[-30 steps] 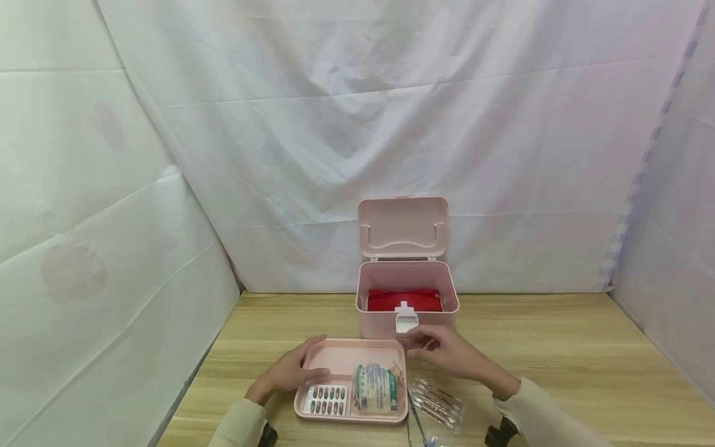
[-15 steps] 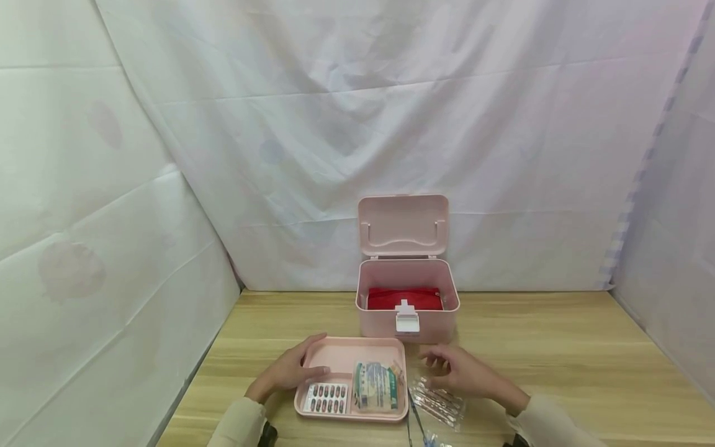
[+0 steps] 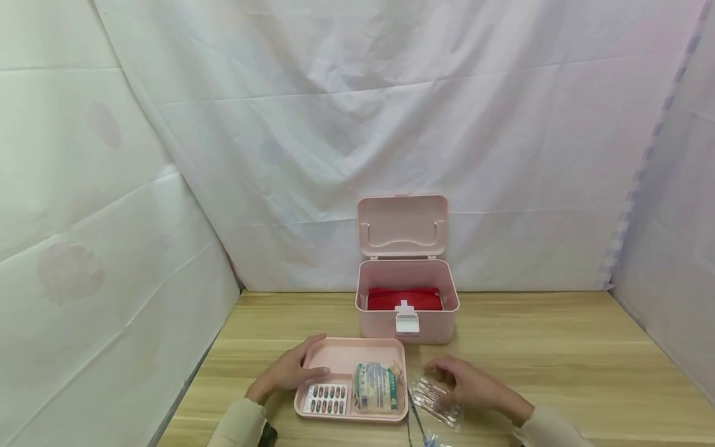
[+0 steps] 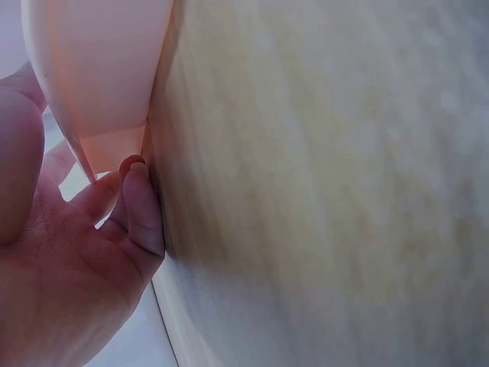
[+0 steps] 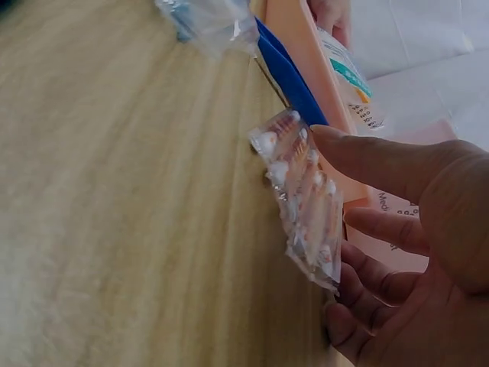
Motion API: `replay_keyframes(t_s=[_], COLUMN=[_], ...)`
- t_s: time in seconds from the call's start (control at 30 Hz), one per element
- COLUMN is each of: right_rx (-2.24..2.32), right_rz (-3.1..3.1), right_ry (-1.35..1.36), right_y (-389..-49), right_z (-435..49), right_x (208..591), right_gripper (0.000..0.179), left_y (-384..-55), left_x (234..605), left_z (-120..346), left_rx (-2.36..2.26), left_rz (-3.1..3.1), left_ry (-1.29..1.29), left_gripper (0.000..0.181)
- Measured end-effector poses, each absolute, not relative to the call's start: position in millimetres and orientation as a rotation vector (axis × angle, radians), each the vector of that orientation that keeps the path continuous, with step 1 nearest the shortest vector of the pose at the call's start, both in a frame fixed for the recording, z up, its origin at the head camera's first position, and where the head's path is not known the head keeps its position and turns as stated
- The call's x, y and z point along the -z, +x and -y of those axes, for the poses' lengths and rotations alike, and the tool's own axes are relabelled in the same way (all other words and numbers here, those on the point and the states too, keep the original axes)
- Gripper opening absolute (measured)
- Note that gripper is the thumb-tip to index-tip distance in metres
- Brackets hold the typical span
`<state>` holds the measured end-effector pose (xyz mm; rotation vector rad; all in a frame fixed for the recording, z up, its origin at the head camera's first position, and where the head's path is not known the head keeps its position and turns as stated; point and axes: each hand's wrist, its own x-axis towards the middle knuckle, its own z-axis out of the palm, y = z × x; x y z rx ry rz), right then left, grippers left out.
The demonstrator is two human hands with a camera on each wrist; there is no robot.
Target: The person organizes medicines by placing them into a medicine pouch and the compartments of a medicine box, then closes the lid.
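Observation:
In the head view my left hand (image 3: 287, 374) holds the left side of a shallow pink tray (image 3: 329, 354). Its thumb lies over the rim, and the left wrist view shows the other fingers bent against the outer wall. To the tray's right, my right hand (image 3: 475, 388) hovers low at a clear packet of cotton swabs (image 3: 426, 398). In the right wrist view the thumb is at one end of the swab packet (image 5: 302, 195), while the other fingers curve loosely along its far edge. That packet lies on the wooden table.
The tray holds a blister pack of capsules (image 3: 326, 399) and a green-and-white plastic packet (image 3: 375, 388). Behind stands a pink medicine box (image 3: 380, 324), lid up, with a red pouch (image 3: 399, 299) inside. Blue tweezers (image 5: 286, 69) and a clear bag (image 5: 210, 23) lie beside the tray.
My right hand has moved away from the front of the pink box, down and toward me, to the swab packet. My left hand and the tray stay in place.

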<state>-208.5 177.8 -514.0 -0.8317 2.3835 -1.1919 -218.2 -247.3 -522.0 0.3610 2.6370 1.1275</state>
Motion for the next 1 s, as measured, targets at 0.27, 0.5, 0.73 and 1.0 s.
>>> replay_keyframes(t_s=[0.27,0.5,0.73,1.0], right_rx=[1.186,1.199,1.202,1.160], right_rz=[-2.415,-2.417,-2.427,-2.457], right_ry=[-0.834,-0.811,-0.812,-0.745], right_y=[-202.4,-201.5,-203.3,-203.9], right_z=[-179.1,-177.8,-177.5,-175.9], right_x=[519.7,520.5,521.7,519.7], right_gripper=[0.065,0.060,0.057,0.050], left_y=[-217.4,-216.3,-216.6,-216.8], left_x=[522.0,520.0,520.3,520.2], left_z=[246.9,245.8,246.3,246.1], left_rx=[-1.124,-1.139,-1.124,-1.132], left_rz=[-2.639,-2.633,-2.636,-2.633], left_ry=[0.360,0.383,0.362,0.362], left_gripper=[0.081,0.080,0.081,0.081])
